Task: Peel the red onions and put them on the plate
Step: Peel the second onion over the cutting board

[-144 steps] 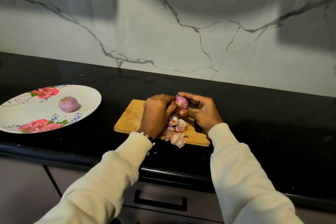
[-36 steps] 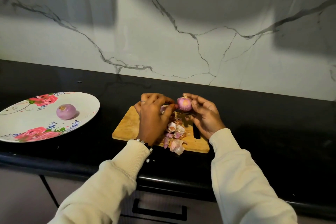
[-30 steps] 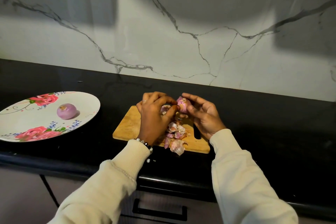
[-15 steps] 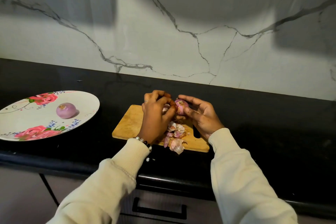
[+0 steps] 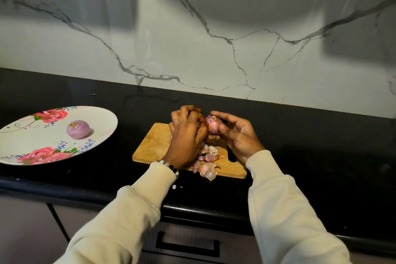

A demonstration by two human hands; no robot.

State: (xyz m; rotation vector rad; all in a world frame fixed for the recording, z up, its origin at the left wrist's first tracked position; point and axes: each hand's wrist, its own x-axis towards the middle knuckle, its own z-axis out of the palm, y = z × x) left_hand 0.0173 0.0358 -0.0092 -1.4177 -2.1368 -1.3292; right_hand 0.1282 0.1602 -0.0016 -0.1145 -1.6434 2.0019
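Note:
A small red onion (image 5: 212,124) is held above the wooden cutting board (image 5: 154,144). My right hand (image 5: 239,135) grips it from the right with curled fingers. My left hand (image 5: 186,135) is at its left side, fingertips curled and pinching at the onion's skin. Loose onion peels (image 5: 206,162) lie on the board below the hands. One peeled onion (image 5: 77,129) sits on the floral plate (image 5: 25,133) at the left.
The black counter (image 5: 310,152) runs across the view, with a marble wall behind it. A drawer with a dark handle (image 5: 187,246) is below the counter edge. The board's handle slot (image 5: 231,154) shows near my right wrist.
My left hand has closed back in on the onion and its fingers curl at the skin. The onion has stayed in my right hand above the board.

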